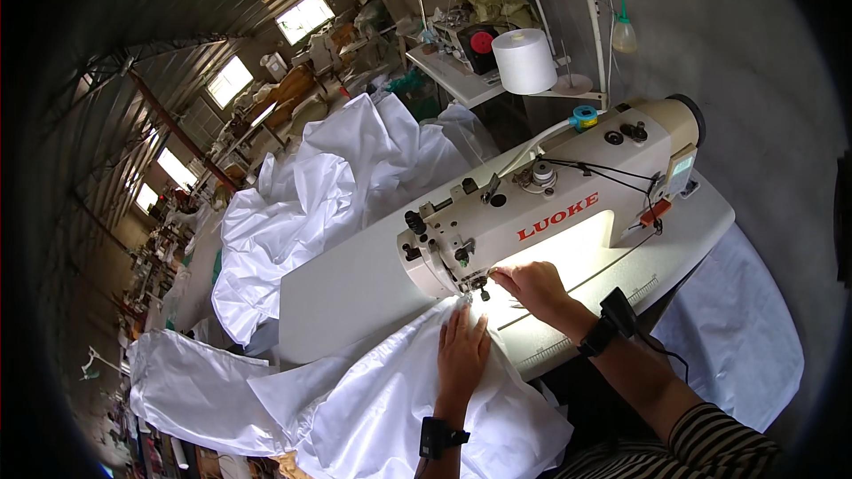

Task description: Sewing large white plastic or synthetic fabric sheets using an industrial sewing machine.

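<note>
The white cloth lay on the near edge of the counter, and a lot of it hung down off that edge toward the person. Its front tip reached under the needle of the cream sewing machine, which stood along the middle of the counter.

The left hand lay flat on the cloth just in front of the needle. Its fingers were stretched out and open, pressing down and not pinching anything. The right hand sat just to the right of the needle, touching the cloth there. Its fingers were curled toward the needle, but I could not tell if they were pinching the cloth or only resting on it.

The cloth looked thin, soft and floppy, with many folds. It looked light in 1 small spot but probably draggy as a whole, because so much of it hung over the edge. It also looked a bit shiny, so it may have been slippery. A flat palm near the needle seemed the best way to steer it, with a pinch at the edge of the cloth to keep it straight.

A bigger heap of white cloth was piled at the far left corner of the counter. A large white spool of thread stood behind the machine.
</note>
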Tool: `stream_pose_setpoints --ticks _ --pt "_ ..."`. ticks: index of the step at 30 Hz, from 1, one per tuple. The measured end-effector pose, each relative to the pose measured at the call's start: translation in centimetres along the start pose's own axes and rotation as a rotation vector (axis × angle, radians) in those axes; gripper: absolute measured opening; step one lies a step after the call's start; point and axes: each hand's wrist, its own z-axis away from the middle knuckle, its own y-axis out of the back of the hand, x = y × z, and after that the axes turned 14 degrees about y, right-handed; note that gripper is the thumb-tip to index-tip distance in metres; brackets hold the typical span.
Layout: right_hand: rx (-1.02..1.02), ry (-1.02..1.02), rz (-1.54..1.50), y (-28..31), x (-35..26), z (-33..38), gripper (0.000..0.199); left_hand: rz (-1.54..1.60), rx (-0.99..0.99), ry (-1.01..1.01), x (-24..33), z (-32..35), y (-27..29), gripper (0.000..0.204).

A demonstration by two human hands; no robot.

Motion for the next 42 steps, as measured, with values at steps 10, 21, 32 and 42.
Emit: stream_pose_setpoints --ticks 10,21,32,42 --pt "0.085 0.002 -0.008 -0.2 -0.9 1.0 0.026 0.016 -0.054 -0.019 0.3 1.2 0.6 0.036" --pt "-0.132 0.11 -0.466 7.6 -8.3 8.3 0.018 0.175 -0.038 -0.08 -1.3 -0.7 3.5 0.027" --pt "-0.839 0.393 -0.464 24.8 -8.3 11.0 0.027 0.244 -0.27 0.413 9.8 27.0 0.5 0.046" --pt "-0.9 0.374 -0.491 24.6 -6.7 12.2 0.036 0.359 0.232 0.868 3.2 28.2 -0.7 0.067"
